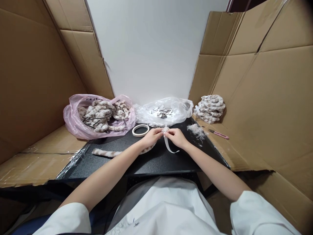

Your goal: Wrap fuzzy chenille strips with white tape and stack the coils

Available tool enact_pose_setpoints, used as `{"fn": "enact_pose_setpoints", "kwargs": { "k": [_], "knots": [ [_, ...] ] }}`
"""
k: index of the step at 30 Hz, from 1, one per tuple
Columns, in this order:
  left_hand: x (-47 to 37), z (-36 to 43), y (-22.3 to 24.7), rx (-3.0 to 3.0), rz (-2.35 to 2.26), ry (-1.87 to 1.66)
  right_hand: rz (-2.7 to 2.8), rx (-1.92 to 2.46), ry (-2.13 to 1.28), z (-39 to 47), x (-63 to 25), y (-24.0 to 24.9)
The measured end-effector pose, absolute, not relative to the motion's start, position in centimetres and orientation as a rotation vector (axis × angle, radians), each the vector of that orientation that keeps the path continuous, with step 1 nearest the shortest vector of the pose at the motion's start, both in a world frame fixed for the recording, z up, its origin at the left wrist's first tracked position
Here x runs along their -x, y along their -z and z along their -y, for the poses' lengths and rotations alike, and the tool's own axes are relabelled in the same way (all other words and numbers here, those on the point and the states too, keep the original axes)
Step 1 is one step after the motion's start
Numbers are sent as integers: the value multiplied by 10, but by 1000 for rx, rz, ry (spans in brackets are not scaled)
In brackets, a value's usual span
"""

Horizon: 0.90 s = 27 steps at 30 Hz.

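Observation:
My left hand (153,137) and my right hand (176,137) meet above the black table mat, fingertips pinched close together. A spotted white-and-brown furry strip (106,152) lies on the mat, passes beneath my left forearm and comes up to my left hand. Its whitish end seems to be between the fingertips, though the fingers partly hide it. From my right fingertips hangs a narrow white strip (168,146), probably tape, its loose end curling on the mat. A roll of white tape (140,130) lies just beyond my left hand.
Behind stand a pink plastic bag (74,122) of furry strips and a clear bag (184,109) holding small metal and white pieces. To the right are coiled furry strips (212,108), loose fluff (196,131) and pink thread snips (218,133). Cardboard walls (274,98) enclose both sides.

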<state>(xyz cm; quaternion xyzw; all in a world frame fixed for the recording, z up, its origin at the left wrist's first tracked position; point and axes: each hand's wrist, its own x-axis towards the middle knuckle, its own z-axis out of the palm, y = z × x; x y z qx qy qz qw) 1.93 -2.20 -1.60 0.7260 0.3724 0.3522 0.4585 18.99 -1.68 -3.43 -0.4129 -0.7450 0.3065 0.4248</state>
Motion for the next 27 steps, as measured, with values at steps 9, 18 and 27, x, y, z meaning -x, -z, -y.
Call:
{"fn": "enact_pose_setpoints", "kwargs": {
  "k": [9, 18, 27],
  "knots": [
    [-17, 17, 23, -1776, -934, -905, 1928, 962, -679, 28, -190, 26],
    [-16, 19, 25, -1814, -975, -882, 1893, 1035, -634, 26, -188, 31],
    [-23, 25, 15, -1880, -887, -1041, 1827, 1087, -699, 24, -189, 32]
  ]
}}
